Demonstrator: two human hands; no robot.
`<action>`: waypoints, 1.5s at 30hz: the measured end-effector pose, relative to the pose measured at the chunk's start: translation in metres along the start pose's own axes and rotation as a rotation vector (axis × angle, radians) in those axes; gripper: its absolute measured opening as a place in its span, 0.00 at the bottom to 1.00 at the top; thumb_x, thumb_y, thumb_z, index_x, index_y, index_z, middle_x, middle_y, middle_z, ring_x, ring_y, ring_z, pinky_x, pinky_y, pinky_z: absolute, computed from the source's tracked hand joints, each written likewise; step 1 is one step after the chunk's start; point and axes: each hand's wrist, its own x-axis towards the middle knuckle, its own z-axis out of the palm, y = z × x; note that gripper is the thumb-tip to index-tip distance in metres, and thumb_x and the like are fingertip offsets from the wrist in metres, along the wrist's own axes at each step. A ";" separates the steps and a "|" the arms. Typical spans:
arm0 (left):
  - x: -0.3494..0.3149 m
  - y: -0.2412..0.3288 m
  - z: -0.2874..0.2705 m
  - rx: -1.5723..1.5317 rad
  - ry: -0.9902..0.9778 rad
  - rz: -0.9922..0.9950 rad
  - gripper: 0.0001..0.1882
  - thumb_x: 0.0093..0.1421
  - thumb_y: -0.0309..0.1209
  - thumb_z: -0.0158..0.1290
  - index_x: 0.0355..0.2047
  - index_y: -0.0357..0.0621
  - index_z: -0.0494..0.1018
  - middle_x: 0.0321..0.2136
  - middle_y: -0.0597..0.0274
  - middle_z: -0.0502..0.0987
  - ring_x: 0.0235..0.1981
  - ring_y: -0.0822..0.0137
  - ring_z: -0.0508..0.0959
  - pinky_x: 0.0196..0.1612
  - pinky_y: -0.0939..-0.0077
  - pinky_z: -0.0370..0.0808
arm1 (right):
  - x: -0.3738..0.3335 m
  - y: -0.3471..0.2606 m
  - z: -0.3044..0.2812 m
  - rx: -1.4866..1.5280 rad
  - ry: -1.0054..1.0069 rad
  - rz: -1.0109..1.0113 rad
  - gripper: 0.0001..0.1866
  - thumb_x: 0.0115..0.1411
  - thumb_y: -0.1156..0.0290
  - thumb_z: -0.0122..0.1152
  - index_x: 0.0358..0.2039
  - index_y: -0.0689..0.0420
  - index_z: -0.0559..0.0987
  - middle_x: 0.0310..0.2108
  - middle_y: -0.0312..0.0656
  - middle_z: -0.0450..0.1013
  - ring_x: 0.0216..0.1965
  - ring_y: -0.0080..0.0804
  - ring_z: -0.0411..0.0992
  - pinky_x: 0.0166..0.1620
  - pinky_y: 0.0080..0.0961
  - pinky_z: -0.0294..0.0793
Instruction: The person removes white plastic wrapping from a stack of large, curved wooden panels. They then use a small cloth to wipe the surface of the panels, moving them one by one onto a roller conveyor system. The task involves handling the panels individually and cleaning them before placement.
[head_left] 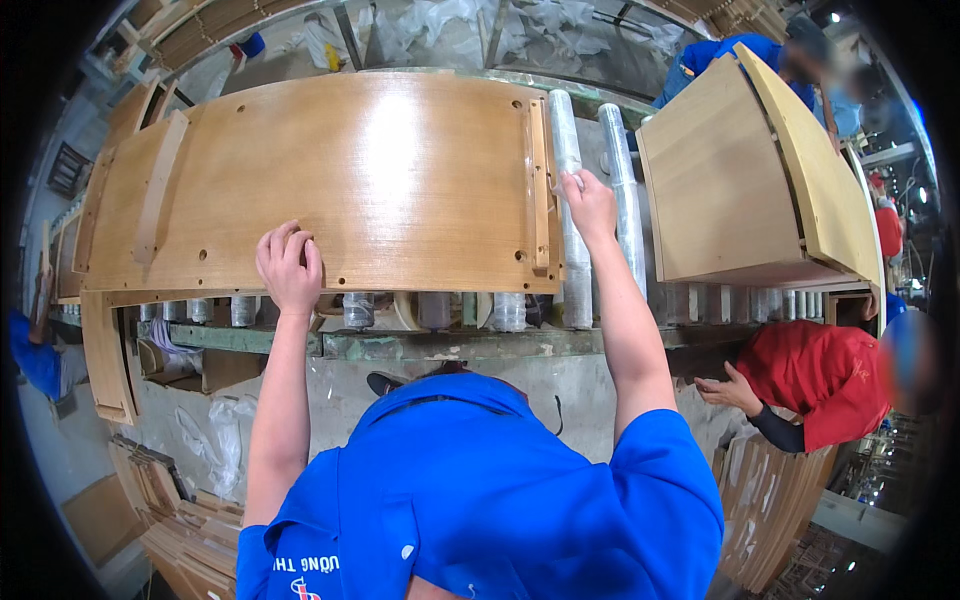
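A large varnished wooden panel (330, 180) lies flat in front of me, with small dark holes along its edges. My left hand (290, 268) rests on it by the near edge, its fingers apart and slightly bent, holding nothing. A wooden strip (541, 190) runs along the panel's right end; another strip (160, 185) crosses it toward the left. Beside the right strip, over a plastic-wrapped roller (574, 260), my right hand (588, 205) is closed, thumb and fingers together. Whatever those fingers pinch, if anything, is too small to make out.
The panel lies on a roller conveyor with a worn green rail (440, 345). Past another wrapped roller (625, 180) stands a wooden cabinet (730, 180). A person in red (815, 385) is close on my right; one in blue (730, 50) is behind the cabinet. Stacked boards (770, 500) stand lower right.
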 end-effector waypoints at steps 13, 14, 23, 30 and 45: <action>-0.003 -0.001 0.002 0.006 0.024 0.005 0.04 0.48 0.30 0.52 0.26 0.49 0.74 0.39 0.69 0.71 0.45 0.61 0.66 0.48 0.64 0.63 | -0.108 0.007 -0.029 0.085 -0.106 0.060 0.16 0.55 0.54 0.51 0.28 0.54 0.76 0.20 0.49 0.72 0.25 0.49 0.72 0.28 0.37 0.69; -0.003 -0.001 0.002 0.010 0.026 0.008 0.04 0.48 0.30 0.52 0.26 0.49 0.74 0.39 0.69 0.71 0.45 0.61 0.66 0.47 0.65 0.63 | -0.114 0.007 -0.031 0.082 -0.104 0.067 0.16 0.55 0.54 0.51 0.27 0.54 0.76 0.20 0.49 0.72 0.25 0.49 0.72 0.28 0.37 0.69; -0.011 -0.020 -0.010 -0.157 0.050 0.038 0.03 0.49 0.28 0.51 0.27 0.47 0.73 0.40 0.63 0.71 0.46 0.58 0.65 0.49 0.63 0.61 | -0.127 -0.009 -0.026 0.014 -0.094 0.082 0.18 0.55 0.52 0.51 0.28 0.54 0.76 0.21 0.51 0.72 0.27 0.51 0.71 0.29 0.40 0.68; -0.107 -0.076 -0.083 -0.305 -0.003 0.017 0.08 0.44 0.25 0.52 0.28 0.45 0.72 0.40 0.59 0.70 0.44 0.54 0.65 0.50 0.61 0.60 | -0.146 -0.044 -0.017 1.230 0.001 0.564 0.13 0.61 0.64 0.45 0.41 0.58 0.72 0.25 0.36 0.70 0.15 0.18 0.59 0.20 0.17 0.57; -0.330 -0.282 -0.235 -0.268 -0.180 -0.616 0.04 0.49 0.24 0.51 0.27 0.42 0.72 0.34 0.58 0.73 0.40 0.57 0.68 0.46 0.66 0.62 | -0.162 -0.420 0.147 1.965 -0.971 0.453 0.16 0.64 0.59 0.37 0.38 0.56 0.69 0.14 0.28 0.54 0.12 0.16 0.49 0.17 0.15 0.48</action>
